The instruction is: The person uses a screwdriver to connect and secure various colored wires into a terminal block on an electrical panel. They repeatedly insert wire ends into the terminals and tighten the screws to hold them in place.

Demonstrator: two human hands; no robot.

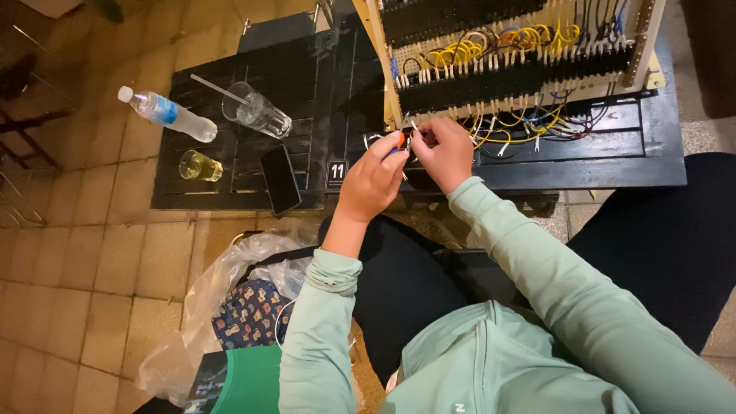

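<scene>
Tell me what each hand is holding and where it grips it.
The left hand pinches a small orange-handled tool by its handle. The right hand pinches a thin wire near its end; the exact grip is too small to tell.

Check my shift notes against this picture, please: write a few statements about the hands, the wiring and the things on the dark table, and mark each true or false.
1. Both hands meet in front of the wiring board. True.
2. The left hand holds a tool with an orange handle. True.
3. The plastic water bottle stands upright. False: it lies on its side on the dark table.
4. The phone rests in the right hand. False: it lies on the table, left of both hands.
5. The clear glass has a straw in it. True.
</scene>
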